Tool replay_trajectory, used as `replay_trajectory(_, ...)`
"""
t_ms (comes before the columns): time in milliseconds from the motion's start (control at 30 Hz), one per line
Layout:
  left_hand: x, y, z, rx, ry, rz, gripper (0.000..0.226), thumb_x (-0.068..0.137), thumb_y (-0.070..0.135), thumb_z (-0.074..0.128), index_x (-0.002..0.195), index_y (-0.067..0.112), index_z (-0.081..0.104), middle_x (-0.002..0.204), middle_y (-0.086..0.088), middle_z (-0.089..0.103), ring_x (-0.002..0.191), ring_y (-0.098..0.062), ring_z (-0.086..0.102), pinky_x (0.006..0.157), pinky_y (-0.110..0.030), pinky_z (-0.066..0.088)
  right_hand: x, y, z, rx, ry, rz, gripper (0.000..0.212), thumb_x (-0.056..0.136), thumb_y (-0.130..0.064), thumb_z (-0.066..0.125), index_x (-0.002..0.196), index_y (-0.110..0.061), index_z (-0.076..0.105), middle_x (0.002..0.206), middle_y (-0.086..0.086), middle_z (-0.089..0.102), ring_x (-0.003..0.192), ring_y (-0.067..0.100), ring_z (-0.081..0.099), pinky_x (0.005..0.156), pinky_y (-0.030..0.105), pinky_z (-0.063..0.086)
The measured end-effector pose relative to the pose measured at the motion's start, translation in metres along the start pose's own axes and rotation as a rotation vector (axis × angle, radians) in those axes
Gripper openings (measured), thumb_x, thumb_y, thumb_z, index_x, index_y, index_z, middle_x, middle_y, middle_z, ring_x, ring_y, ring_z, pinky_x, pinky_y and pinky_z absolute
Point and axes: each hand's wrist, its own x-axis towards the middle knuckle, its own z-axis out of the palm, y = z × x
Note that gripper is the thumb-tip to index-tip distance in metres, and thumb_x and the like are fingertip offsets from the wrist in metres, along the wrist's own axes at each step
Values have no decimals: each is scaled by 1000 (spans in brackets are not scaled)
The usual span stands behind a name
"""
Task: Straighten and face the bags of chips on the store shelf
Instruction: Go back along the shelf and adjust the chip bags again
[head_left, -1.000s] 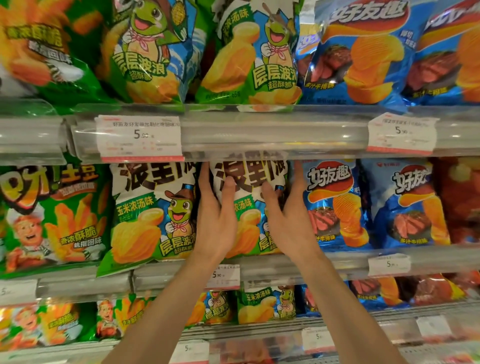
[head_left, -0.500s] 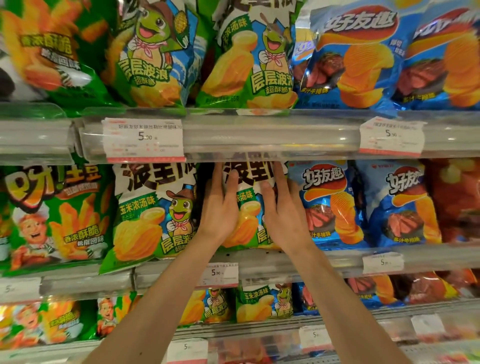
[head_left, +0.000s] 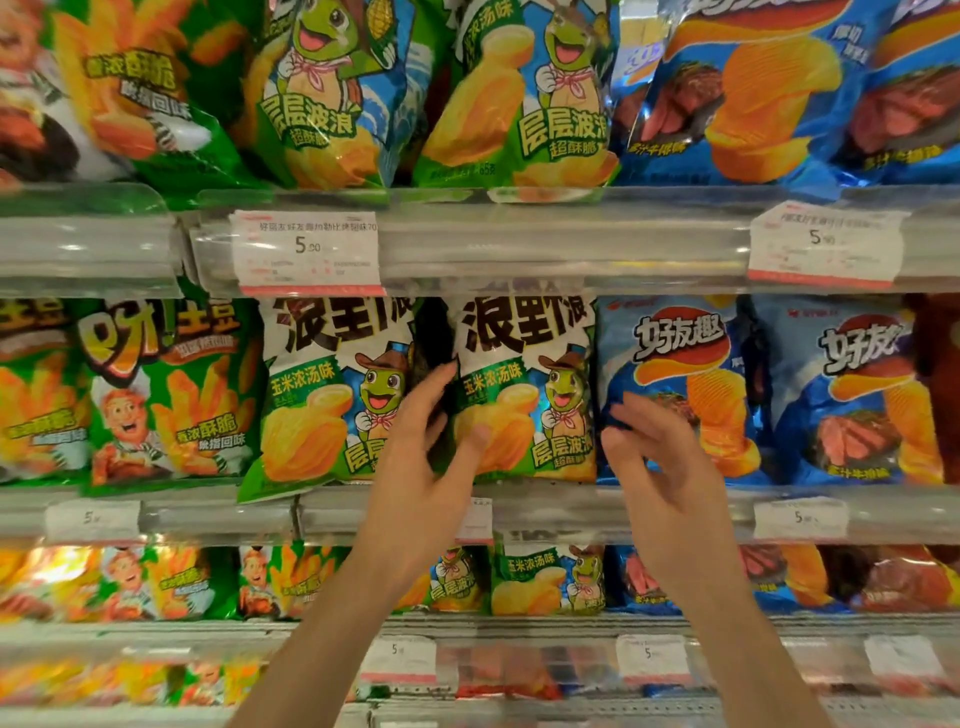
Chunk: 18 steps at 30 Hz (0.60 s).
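- Left hand (head_left: 434, 457) grips the left edge of the green bag (head_left: 524, 389) on the middle shelf (head_left: 649, 506); fingertips hidden behind it.
- Right hand (head_left: 660, 457) is beside it, fingers loosely curled, holding nothing.
- Bag top is cut off by the upper rail (head_left: 561, 244).

Mid shelf: your hands either side of the center bag.

Your left hand (head_left: 426, 441) sits at the left edge of the corn chip bag (head_left: 524, 389), thumb across its front; right hand (head_left: 660, 457) just beside its right edge, in front of the steak chip bag (head_left: 675, 364). Twin corn bag (head_left: 332, 395) to the left; price tag (head_left: 306, 252) on the shelf rail (head_left: 545, 244) above.
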Motion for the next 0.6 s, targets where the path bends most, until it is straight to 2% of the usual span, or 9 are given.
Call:
replay_trajectory(67, -17, 3, -3, -8, 77, -15, 45, 96, 25, 62, 140, 32, 50, 138, 13, 55, 124, 0, 55, 100, -20, 49, -12, 2, -7, 23, 3, 32, 33, 89, -38, 59, 122, -33, 61, 115, -21, 68, 105, 3, 67, 82, 22, 56)
replay_trajectory(133, -30, 2, -5, -11, 140, -35, 38, 96, 20, 62, 132, 29, 55, 123, 10, 63, 108, -5, 64, 87, -16, 52, -22, 8, -12, 51, -8, 99, 35, 85, -43, 58, 119, -34, 62, 107, -15, 72, 97, 8, 71, 81, 32, 55)
replay_trajectory(200, -42, -4, -7, -14, 178, -80, 35, 97, 14, 63, 128, 28, 57, 109, 11, 69, 99, -8, 68, 82, -16, 52, -30, 15, -13, 39, -23, 147, 36, 84, -43, 58, 118, -32, 63, 99, -12, 75, 90, 8, 73, 82, 30, 54)
replay_trajectory(267, -51, -9, -11, -20, 179, -122, 35, 97, 8, 62, 125, 28, 59, 101, 9, 71, 94, -9, 69, 81, -18, 53, -36, 20, -11, 19, -44, 181, 28, 88, -36, 58, 114, -30, 63, 94, -13, 77, 86, 8, 73, 81, 27, 55)
replay_trajectory(367, -57, -14, -19, -29, 144, -150, 34, 96, 6, 63, 123, 27, 60, 98, 6, 73, 94, -10, 70, 86, -28, 56, -44, 25, -4, 14, -59, 218, 17, 95, -22, 59, 110, -27, 65, 93, -10, 77, 84, 10, 73, 84, 35, 57)
replay_trajectory(500, -55, -22, -35, -64, 74, -143, 30, 97, 5, 61, 122, 24, 62, 97, 2, 75, 97, -12, 70, 88, -34, 56, -55, 22, 6, -18, -23, 215, 23, 91, -30, 58, 112, -24, 65, 92, -5, 77, 86, 11, 73, 86, 36, 57)
replay_trajectory(600, -53, -29, -50, -92, 26, -123, 27, 98, 7, 60, 118, 25, 63, 96, 1, 74, 96, -15, 71, 88, -29, 56, -63, 19, 17, -51, 39, 203, 20, 94, -25, 58, 112, -23, 66, 90, -3, 78, 86, 12, 73, 85, 33, 58)
